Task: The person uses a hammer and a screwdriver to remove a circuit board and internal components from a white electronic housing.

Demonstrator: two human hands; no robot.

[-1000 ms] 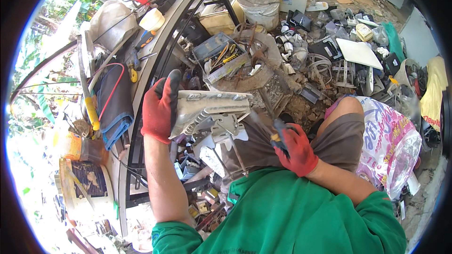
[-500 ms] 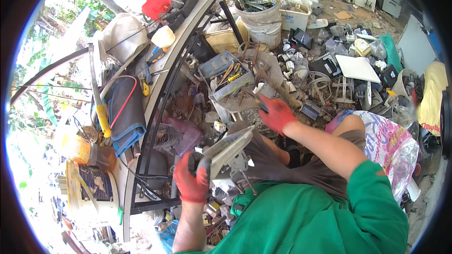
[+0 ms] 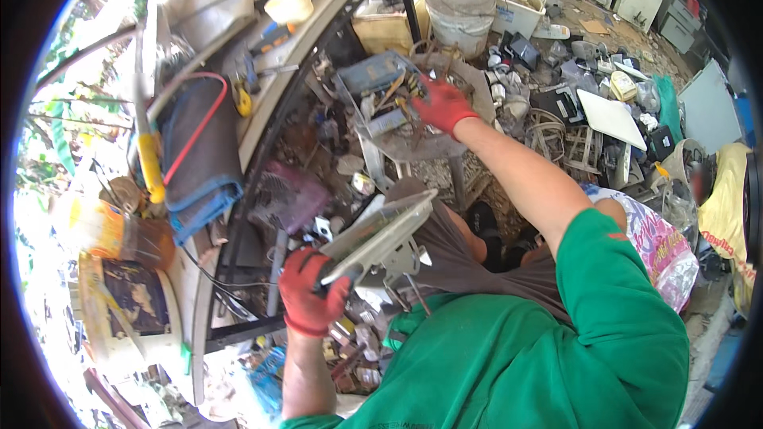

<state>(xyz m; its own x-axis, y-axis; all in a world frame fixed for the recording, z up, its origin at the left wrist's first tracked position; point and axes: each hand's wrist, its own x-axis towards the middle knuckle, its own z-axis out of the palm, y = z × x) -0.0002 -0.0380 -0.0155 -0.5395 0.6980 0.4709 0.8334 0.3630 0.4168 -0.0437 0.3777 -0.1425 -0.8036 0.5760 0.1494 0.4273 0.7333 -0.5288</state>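
My left hand [image 3: 312, 290], in a red glove with dark finger pads, grips the lower left edge of a flat grey panel [image 3: 383, 237]. The panel is tilted above my lap, with a metal bracket [image 3: 404, 260] and a thin rod on its underside. My right hand [image 3: 445, 105], gloved the same way, reaches to the right edge of a blue-grey toolbox [image 3: 372, 71]. Several hand tools [image 3: 389, 95], some with yellow handles, lie in the box. The right fingertips blend into the dark tools, so whether they hold anything cannot be made out.
The toolbox sits on a worn stool [image 3: 473, 87]. A long bench [image 3: 274, 71] on the left carries a folded dark cloth [image 3: 203, 159] and a yellow-handled tool [image 3: 149, 167]. A bucket [image 3: 457, 12] stands behind. Scrap parts and a white panel [image 3: 610, 119] cover the ground at right.
My right hand has moved up and left, from in front of the stool to the toolbox. The left hand still holds the panel, slightly shifted. The whole view has turned a little.
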